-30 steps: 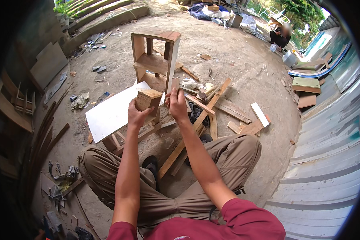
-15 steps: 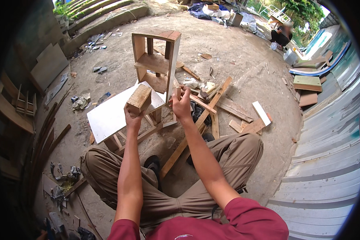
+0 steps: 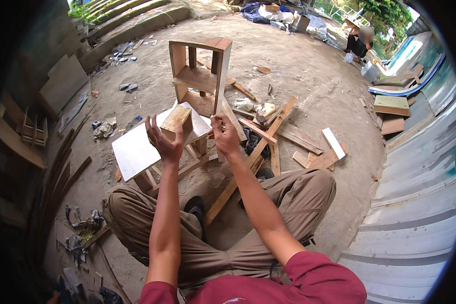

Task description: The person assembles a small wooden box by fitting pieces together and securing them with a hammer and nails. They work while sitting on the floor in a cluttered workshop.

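A wooden block (image 3: 175, 118) stands on or just above a white board (image 3: 134, 152) in front of me. My left hand (image 3: 166, 146) is at its near left side, fingers spread and thumb near its front face; whether it touches the block I cannot tell. To the right, my right hand (image 3: 225, 135) is closed, fingertips pinched together close to the board's right corner; what they hold, if anything, is too small to make out. An upright open wooden frame with shelves (image 3: 193, 76) stands just beyond both hands. Wooden legs (image 3: 200, 147) show under the white board.
Loose planks and offcuts (image 3: 296, 137) lie to the right, one long strip (image 3: 228, 195) reaching between my feet. Corrugated metal sheeting (image 3: 410, 238) borders the right side. Scrap boards (image 3: 61, 83) lean at the left. A person (image 3: 361, 44) squats at the far right.
My left hand has let go of the block and spread its fingers. My right hand has moved slightly left and down; the wooden piece seen at its fingers no longer shows clearly.
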Demonstrator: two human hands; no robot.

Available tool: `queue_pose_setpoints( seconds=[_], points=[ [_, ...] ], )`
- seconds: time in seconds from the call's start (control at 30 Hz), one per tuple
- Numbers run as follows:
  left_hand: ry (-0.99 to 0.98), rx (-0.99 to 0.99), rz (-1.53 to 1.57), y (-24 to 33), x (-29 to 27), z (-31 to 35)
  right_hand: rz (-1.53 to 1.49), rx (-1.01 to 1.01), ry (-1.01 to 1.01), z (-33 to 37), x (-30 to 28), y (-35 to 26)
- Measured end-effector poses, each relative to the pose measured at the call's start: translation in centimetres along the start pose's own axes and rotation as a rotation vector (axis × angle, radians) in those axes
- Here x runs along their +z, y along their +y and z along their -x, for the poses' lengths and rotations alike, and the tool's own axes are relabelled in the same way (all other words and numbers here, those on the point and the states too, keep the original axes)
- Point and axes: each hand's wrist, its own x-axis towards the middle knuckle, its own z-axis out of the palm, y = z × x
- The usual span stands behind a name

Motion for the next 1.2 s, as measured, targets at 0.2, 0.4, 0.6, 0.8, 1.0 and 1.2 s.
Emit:
queue_pose_setpoints(
  seconds=[0.2,0.4,0.6,0.8,1.0,1.2],
  points=[
    [-0.475,-0.332,0.540,6.8,-0.1,-1.5,-0.254,-0.014,0.030,-0.2,0.3,-1.3],
    [-0.893,-0.392,0.540,4.4,2.2,2.2,-0.328,0.034,0.029,-0.5,0.6,-2.2],
    [-0.902,-0.590,0.476,6.6,0.7,1.3,-0.098,0.014,-0.078,-1.5,-2.4,-0.5],
    [-0.822,-0.319,0.303,4.8,0.9,1.5,0.062,-0.023,-0.083,-1.7,-3.5,-1.2],
    [-0.711,-0.336,0.367,5.1,0.8,1.3,-0.202,0.063,0.001,-1.9,-3.2,-0.4],
    [-1.109,-0.539,0.449,3.5,-1.4,-1.3,-0.050,0.181,-0.339,-1.0,-3.0,-1.2]
  ],
)
